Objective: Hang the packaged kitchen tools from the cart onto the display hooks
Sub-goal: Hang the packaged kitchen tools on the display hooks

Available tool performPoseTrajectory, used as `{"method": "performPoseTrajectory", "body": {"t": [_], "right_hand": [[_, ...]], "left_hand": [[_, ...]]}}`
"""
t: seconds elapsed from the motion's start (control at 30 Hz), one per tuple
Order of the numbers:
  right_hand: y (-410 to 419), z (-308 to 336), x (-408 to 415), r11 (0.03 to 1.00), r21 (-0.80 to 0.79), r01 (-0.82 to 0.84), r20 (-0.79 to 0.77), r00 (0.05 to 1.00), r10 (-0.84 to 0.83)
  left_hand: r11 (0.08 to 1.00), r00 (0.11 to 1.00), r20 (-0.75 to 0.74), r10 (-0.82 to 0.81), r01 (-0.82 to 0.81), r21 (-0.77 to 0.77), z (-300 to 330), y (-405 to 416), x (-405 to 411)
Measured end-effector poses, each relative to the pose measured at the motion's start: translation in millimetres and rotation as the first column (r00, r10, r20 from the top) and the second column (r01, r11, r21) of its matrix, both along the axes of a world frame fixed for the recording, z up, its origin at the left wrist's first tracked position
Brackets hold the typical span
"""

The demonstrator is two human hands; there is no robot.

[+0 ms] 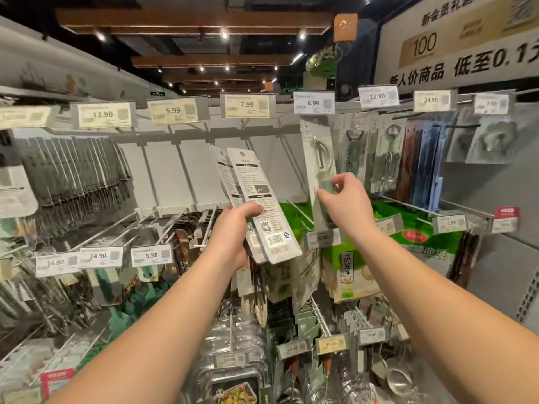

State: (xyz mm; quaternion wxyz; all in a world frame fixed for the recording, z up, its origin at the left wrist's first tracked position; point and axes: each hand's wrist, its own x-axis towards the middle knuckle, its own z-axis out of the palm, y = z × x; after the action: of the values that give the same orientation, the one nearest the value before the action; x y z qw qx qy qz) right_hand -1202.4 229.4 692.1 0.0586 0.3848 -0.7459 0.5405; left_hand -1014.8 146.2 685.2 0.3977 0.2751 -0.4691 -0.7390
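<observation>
We're mid-hang, top row. Our left hand [233, 228] grips a small stack of packaged tools [256, 205], at least two flat cards, printed backs toward us, thumb across the front card, held up in front of the bare white back panel. Our right hand [345, 199] pinches the lower end of one hanging pack [319, 158], a clear sleeve with a metal tool inside, which sits on or at the hook under the 6.99 tag [313, 102]. We can't tell whether its hole is fully seated on the hook. The cart isn't in view.

Our read: this pack is being settled; next up is releasing it, taking the front card off the left stack and finding the hang hole at its top. The empty hooks [186, 170] under 5.99 and 7.99 look like candidates, but we can't confirm which price matches.

Readable text: top-row tags 12.90, 5.99, 7.99, 6.99, 12.90, 24.90; lower tags 14.90, 5.59, 15.90, 5.99. Overhead banner [455, 45] shows "100" and "低至0.1". The card backs carry a barcode and a QR code; their small print is too fine to read.
</observation>
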Motion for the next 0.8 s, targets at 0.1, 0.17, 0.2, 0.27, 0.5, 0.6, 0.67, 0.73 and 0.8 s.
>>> {"method": "performPoseTrajectory", "body": {"t": [0.1,0.17,0.2,0.27,0.5,0.6,0.67,0.73,0.8], "right_hand": [[-7,3,-4,0.999,0.025,0.031,-0.045,0.999,-0.03],[-12,5,-7,0.999,0.032,0.037,-0.058,0.998,-0.035],[-14,6,-7,0.999,0.03,0.036,-0.062,0.998,-0.034],[-19,8,-9,0.999,0.023,0.031,-0.066,0.997,-0.029],[-42,8,-22,0.999,0.04,0.034,-0.115,0.993,-0.03],[-61,5,-32,0.997,0.073,0.037,-0.117,0.993,-0.028],[-77,5,-38,0.996,0.087,0.028,-0.12,0.993,-0.017],[-98,7,-44,0.996,0.092,0.014,-0.106,0.994,-0.004],[-122,9,-51,0.993,0.115,0.01,-0.076,0.997,-0.001]], "left_hand": [[0.999,0.999,0.011,-0.032,0.033,-0.007,4,-3,-2],[0.999,0.999,0.011,-0.049,0.049,0.001,5,-6,-4],[0.998,0.998,0.012,-0.056,0.056,0.005,5,-7,-4],[0.998,0.998,0.014,-0.067,0.066,0.011,6,-9,-7],[0.997,0.996,0.034,-0.081,0.081,0.0,12,-23,-20],[0.998,0.998,0.04,-0.046,0.048,-0.033,14,-35,-27],[0.998,0.998,0.053,-0.038,0.04,-0.046,16,-42,-31],[0.999,0.997,0.066,-0.029,0.032,-0.044,17,-50,-36],[0.999,0.997,0.074,-0.011,0.014,-0.043,18,-61,-40]]}}
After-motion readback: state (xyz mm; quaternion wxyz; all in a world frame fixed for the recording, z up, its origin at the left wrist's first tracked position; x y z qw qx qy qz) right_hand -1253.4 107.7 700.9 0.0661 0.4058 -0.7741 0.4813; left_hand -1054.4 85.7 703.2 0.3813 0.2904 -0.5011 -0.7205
